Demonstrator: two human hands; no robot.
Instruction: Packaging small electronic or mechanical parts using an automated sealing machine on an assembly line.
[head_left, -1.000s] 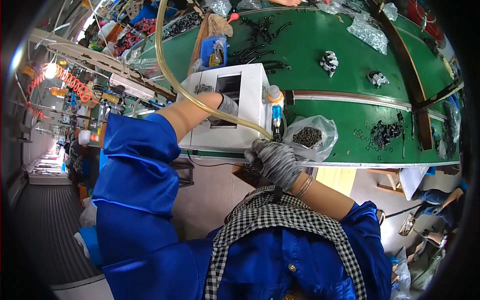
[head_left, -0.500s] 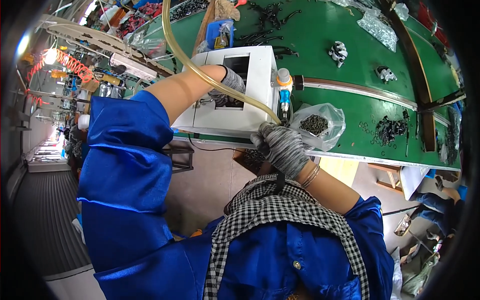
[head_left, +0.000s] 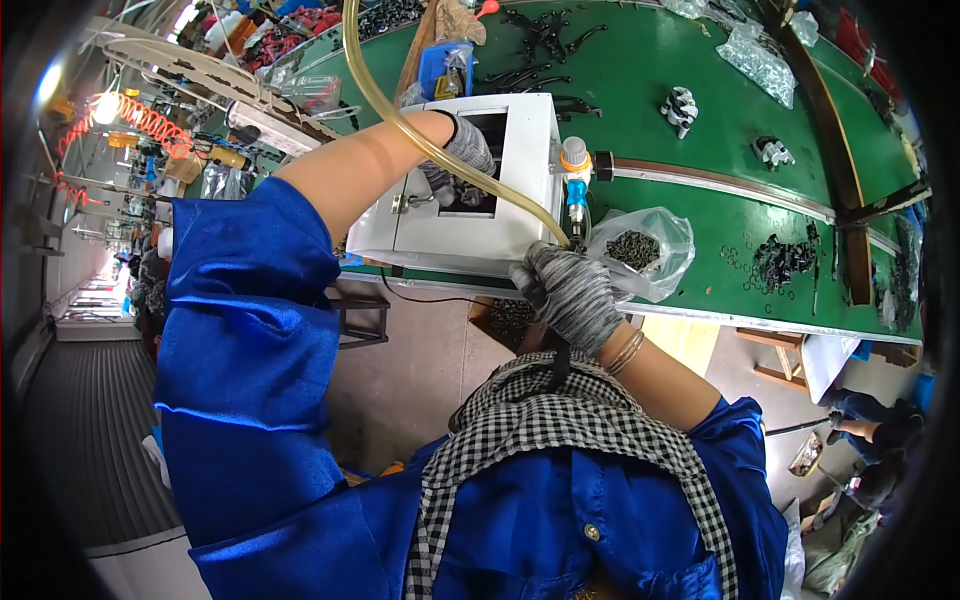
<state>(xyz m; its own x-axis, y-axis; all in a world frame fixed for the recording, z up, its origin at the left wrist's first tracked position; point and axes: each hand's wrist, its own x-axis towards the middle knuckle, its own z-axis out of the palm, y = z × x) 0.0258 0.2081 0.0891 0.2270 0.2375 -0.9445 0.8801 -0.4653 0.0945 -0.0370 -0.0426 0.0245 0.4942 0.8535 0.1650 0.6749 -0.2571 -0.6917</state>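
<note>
A white box-shaped machine (head_left: 525, 150) with a rectangular opening in its top stands at the table's near edge. My left hand (head_left: 462, 160), in a grey glove, reaches over it. Its curled fingers point down at the opening, and whatever they hold is hidden. By the machine's near right corner, my gloved right hand (head_left: 572, 290) is closed at the lower end of a yellowish clear hose (head_left: 430, 150). What sits in its fingers cannot be made out. Just beyond are a blue air fitting (head_left: 577, 192) and a knob-topped regulator (head_left: 574, 152).
Right of my right hand lies a clear plastic bag (head_left: 672, 240) of small dark parts. Black levers (head_left: 545, 40), two silver clamp-like parts (head_left: 680, 108) and a heap of black pieces (head_left: 785, 262) rest on the green table (head_left: 640, 60). A blue bin (head_left: 445, 68) stands behind the machine.
My left hand has lifted slightly at the opening, so its fingers show more. My right hand keeps its place by the machine's corner. The whole view has shifted slightly.
</note>
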